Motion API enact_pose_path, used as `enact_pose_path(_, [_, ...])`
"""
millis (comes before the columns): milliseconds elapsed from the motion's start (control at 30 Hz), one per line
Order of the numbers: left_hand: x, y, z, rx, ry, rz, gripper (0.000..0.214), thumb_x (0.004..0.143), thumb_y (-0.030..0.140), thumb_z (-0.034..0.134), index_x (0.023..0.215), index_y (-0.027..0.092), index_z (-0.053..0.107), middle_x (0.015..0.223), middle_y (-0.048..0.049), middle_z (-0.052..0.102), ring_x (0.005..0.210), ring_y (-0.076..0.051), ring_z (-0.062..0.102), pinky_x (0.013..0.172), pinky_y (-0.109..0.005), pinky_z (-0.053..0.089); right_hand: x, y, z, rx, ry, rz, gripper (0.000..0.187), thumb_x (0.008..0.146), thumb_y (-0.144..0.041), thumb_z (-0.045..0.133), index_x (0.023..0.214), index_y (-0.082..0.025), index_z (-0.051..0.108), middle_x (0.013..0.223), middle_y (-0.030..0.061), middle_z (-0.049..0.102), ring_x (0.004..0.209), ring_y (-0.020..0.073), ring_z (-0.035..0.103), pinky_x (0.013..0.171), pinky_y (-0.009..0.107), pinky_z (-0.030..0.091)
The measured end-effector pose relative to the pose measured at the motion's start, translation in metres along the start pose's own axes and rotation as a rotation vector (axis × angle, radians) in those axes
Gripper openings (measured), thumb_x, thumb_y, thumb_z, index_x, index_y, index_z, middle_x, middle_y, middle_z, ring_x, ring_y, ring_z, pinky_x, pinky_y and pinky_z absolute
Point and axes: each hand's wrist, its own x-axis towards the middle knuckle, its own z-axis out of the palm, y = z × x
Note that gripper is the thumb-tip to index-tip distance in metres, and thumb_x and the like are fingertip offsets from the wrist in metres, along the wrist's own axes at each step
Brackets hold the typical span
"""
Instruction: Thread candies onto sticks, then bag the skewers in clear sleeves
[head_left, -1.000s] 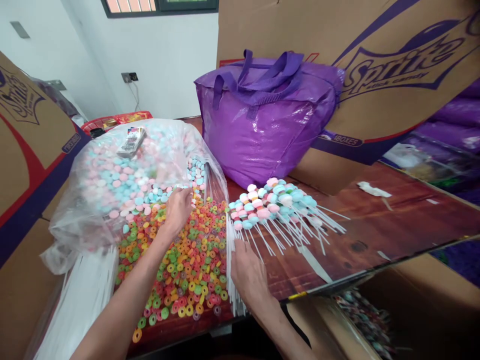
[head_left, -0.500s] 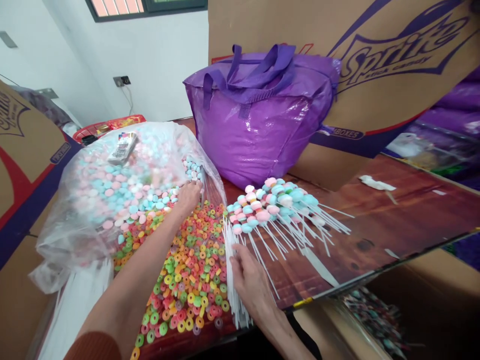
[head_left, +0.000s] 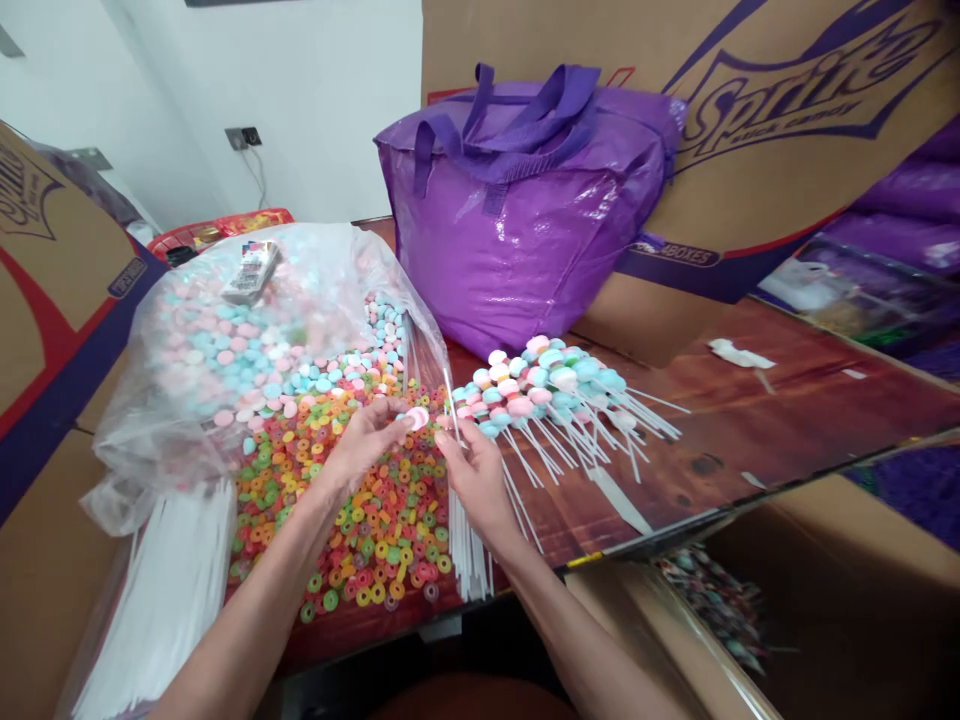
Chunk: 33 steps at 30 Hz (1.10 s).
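Note:
Between the thumb and fingers of my left hand (head_left: 369, 440) is a small stack of round pink and white marshmallows (head_left: 418, 418). My right hand (head_left: 478, 480), just across from it, pinches a thin white stick (head_left: 449, 392) that points upward. Under both hands spread many colourful gummy rings (head_left: 382, 525). A bundle of white sticks (head_left: 469, 560) lies below my right hand. Finished candy skewers (head_left: 551, 395), threaded with pink, blue and white pieces, are piled to its right.
A clear plastic bag (head_left: 172, 330) of pink, blue and white marshmallows lies at left, with a small pack (head_left: 251, 272) on top. More white sticks (head_left: 161, 590) lie near me. A purple bag (head_left: 517, 230) stands behind, before a large carton (head_left: 795, 80). The table edge (head_left: 675, 530) runs along the right.
My left hand has come back from the marshmallows toward me, now holding some. My right hand has risen from the stick bundle with one stick, and the hands are close together.

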Motion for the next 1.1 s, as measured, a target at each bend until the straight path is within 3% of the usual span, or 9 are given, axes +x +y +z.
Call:
enact_pose_path(200, [-0.023,-0.007,0.004,-0.049,-0.049,0.118,0.027,0.073,0.039,0.079,0.086,0.018,0.066,0.088,-0.0036,0.069,0.081,-0.015,0.063,0.078,-0.028,0.051,-0.002,-0.005,0.016,0.053,0.015,-0.003,0.025,0.091,-0.033,0.056,0.094,-0.015,0.073,0.074,0.0007,0.065,0.065,0.0132,0.054,0.058,0.023,0.042])
enact_pose_path(367, [-0.029,-0.016,0.004,-0.008,-0.043,0.164,0.032,0.076,0.038,0.076,0.102,0.019,0.07,0.095,-0.0055,0.073,0.092,-0.02,0.066,0.085,-0.033,0.052,-0.006,-0.007,0.014,0.02,-0.082,-0.011,0.028,0.093,-0.036,0.053,0.09,-0.015,0.071,0.069,-0.0003,0.061,0.059,0.0116,0.049,0.054,0.022,0.039])
enact_pose_path(467, [-0.032,-0.018,0.005,-0.022,-0.025,0.157,0.027,0.079,0.039,0.073,0.095,0.017,0.073,0.089,-0.0054,0.073,0.083,-0.019,0.066,0.082,-0.032,0.052,-0.009,-0.017,0.009,-0.066,-0.126,-0.045,0.032,0.098,-0.037,0.046,0.088,-0.016,0.069,0.072,0.0006,0.062,0.064,0.0129,0.053,0.059,0.023,0.042])
enact_pose_path(567, [-0.034,-0.018,0.003,-0.166,0.131,0.139,0.029,0.074,0.04,0.078,0.092,0.018,0.07,0.087,-0.0045,0.073,0.079,-0.017,0.066,0.075,-0.03,0.052,-0.02,-0.026,0.005,-0.166,-0.157,-0.063,0.036,0.101,-0.035,0.039,0.092,-0.017,0.069,0.069,-0.0004,0.057,0.06,0.012,0.05,0.058,0.023,0.041])
enact_pose_path(667, [-0.035,-0.018,-0.004,-0.26,0.261,0.161,0.031,0.068,0.037,0.083,0.087,0.018,0.067,0.082,-0.0018,0.071,0.074,-0.014,0.065,0.069,-0.025,0.05,-0.035,-0.026,0.001,-0.16,-0.203,-0.057,0.035,0.099,-0.033,0.042,0.093,-0.015,0.071,0.063,-0.0018,0.05,0.056,0.0114,0.045,0.053,0.023,0.039])
enact_pose_path(833, [-0.035,-0.022,-0.011,-0.369,0.348,0.19,0.027,0.069,0.035,0.083,0.085,0.018,0.069,0.079,-0.0002,0.071,0.064,-0.008,0.06,0.065,-0.022,0.048,-0.05,-0.012,0.003,-0.079,-0.262,0.006,0.036,0.097,-0.032,0.046,0.12,-0.015,0.069,0.063,-0.0028,0.052,0.056,0.0114,0.049,0.056,0.023,0.043])
enact_pose_path(967, [-0.034,-0.029,-0.01,-0.404,0.4,0.144,0.031,0.068,0.037,0.082,0.093,0.019,0.073,0.082,-0.0007,0.072,0.059,-0.007,0.056,0.059,-0.021,0.045,-0.052,-0.008,0.007,-0.075,-0.284,0.02,0.036,0.098,-0.032,0.046,0.12,-0.015,0.069,0.064,-0.0026,0.052,0.058,0.0114,0.049,0.057,0.023,0.044])
enact_pose_path(1100, [-0.032,-0.035,-0.011,-0.409,0.414,0.113,0.037,0.067,0.042,0.082,0.096,0.02,0.076,0.091,-0.0029,0.074,0.068,-0.01,0.061,0.068,-0.025,0.049,-0.052,-0.01,0.008,-0.067,-0.291,0.036,0.036,0.098,-0.033,0.047,0.119,-0.016,0.07,0.064,-0.0027,0.052,0.057,0.0111,0.048,0.054,0.022,0.042])
